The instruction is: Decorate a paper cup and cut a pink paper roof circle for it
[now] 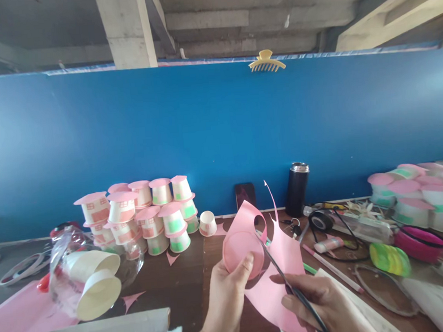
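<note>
My left hand (228, 292) pinches a pink paper piece (240, 249) with a rounded edge, its thumb pressed on the front. A pair of scissors (279, 271) is gripped in my right hand (324, 301), the blades pointing up and left at the paper's right edge. Partly cut pink paper (289, 250) spreads around the blades, with a thin curled strip rising from its top and more paper hanging below. Whether the blades are parted is hard to tell. Behind my left hand, a small paper cup (207, 224) stands upside down.
Stacked paper cups (153, 222) with pink tops stand at left; more capped cups (419, 196) are at far right. Plastic-wrapped cups (96, 288) lie at near left. A black thermos (298, 188), a phone (244, 192), green tape (390, 259) and cables clutter the table before a blue partition (210, 121).
</note>
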Action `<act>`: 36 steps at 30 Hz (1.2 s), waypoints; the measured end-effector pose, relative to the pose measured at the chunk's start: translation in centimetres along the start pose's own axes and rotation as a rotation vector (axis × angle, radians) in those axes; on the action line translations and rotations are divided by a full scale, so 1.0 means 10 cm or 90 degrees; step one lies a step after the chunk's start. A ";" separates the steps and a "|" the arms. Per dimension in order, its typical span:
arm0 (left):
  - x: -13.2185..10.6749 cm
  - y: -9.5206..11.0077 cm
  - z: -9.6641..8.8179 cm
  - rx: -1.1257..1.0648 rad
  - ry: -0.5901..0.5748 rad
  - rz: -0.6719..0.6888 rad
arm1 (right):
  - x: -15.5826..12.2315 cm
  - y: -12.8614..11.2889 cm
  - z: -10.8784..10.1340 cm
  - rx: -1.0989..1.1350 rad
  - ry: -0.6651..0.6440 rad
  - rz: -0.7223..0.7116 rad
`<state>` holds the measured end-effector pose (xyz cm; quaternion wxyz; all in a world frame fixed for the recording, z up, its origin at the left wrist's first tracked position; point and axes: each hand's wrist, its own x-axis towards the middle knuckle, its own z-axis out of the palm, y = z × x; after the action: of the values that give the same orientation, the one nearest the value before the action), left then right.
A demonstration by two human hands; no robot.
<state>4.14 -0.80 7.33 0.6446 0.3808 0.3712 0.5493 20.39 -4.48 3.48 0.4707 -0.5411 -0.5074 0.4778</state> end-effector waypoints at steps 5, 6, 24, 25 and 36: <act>0.02 -0.05 -0.01 -0.007 0.023 -0.007 | -0.01 0.01 0.01 -0.010 0.010 0.006; 0.03 -0.07 -0.02 -0.006 0.040 -0.006 | -0.01 0.01 0.02 -0.010 0.007 0.008; 0.07 -0.15 -0.10 0.069 -0.047 -0.008 | 0.00 0.05 0.07 -0.011 -0.025 -0.022; 0.07 -0.16 -0.12 0.064 -0.060 -0.006 | -0.01 0.04 0.07 -0.014 -0.026 -0.022; 0.09 -0.18 -0.12 0.071 -0.074 0.005 | 0.00 0.07 0.06 -0.030 -0.020 -0.031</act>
<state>3.92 -0.02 5.12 0.6408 0.4483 0.3618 0.5074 19.88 -4.48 2.73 0.4611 -0.5319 -0.5388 0.4627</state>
